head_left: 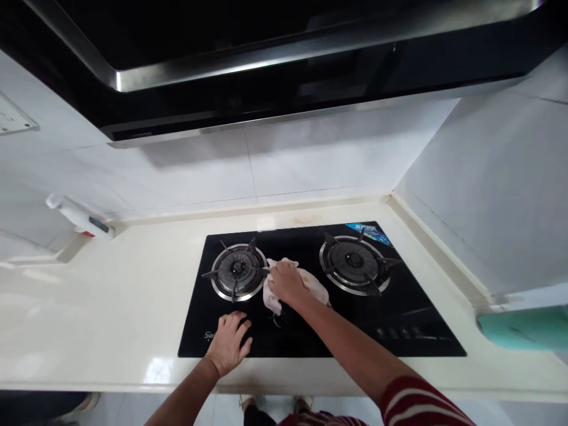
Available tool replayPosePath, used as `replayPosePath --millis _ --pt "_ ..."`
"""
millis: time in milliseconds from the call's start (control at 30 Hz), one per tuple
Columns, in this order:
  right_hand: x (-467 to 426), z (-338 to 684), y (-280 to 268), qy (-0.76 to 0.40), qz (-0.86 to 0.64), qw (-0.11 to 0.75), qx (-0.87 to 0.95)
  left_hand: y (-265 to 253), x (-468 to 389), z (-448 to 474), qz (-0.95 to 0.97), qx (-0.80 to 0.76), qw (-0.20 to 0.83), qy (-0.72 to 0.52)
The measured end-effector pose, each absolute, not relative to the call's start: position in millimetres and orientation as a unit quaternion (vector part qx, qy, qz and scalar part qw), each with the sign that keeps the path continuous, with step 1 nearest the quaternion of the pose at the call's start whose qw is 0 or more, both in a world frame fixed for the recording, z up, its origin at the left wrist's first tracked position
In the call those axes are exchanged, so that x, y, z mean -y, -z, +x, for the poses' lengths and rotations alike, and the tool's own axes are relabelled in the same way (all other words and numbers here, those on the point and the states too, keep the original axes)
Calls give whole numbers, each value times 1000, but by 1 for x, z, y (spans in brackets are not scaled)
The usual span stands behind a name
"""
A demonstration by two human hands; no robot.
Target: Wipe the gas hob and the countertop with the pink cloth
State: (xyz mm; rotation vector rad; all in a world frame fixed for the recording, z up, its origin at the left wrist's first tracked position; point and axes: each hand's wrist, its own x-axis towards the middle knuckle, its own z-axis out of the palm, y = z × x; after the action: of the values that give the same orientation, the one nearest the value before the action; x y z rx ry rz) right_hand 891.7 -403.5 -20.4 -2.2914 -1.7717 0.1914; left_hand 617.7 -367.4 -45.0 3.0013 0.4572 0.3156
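Note:
A black glass gas cooktop [306,248] is set into the pale counter. Between its two burners lies a crumpled white cloth [313,285], spread on the glass. My right hand [286,280] presses down on this cloth, fingers curled over it, close to the left burner [238,267]. At the cooktop's front left, my left hand [229,342] rests with its fingers spread and bent, holding nothing. The right burner [354,260] stands beyond my right forearm. Part of the cloth is hidden under my hand.
A dark range hood [284,89] overhangs the back of the counter. A white spray bottle [82,219] leans at the back left corner. A green roll [523,327] lies at the right edge. A tiled wall [479,177] borders the right side.

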Motion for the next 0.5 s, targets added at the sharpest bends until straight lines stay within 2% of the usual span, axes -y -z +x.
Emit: replayPosePath --millis 333,500 --pt "427 819 8 -111 -594 50 795 54 360 614 978 -135 20 -158" --pt "422 889 1 -127 -688 60 712 55 357 615 979 -132 9 -155"
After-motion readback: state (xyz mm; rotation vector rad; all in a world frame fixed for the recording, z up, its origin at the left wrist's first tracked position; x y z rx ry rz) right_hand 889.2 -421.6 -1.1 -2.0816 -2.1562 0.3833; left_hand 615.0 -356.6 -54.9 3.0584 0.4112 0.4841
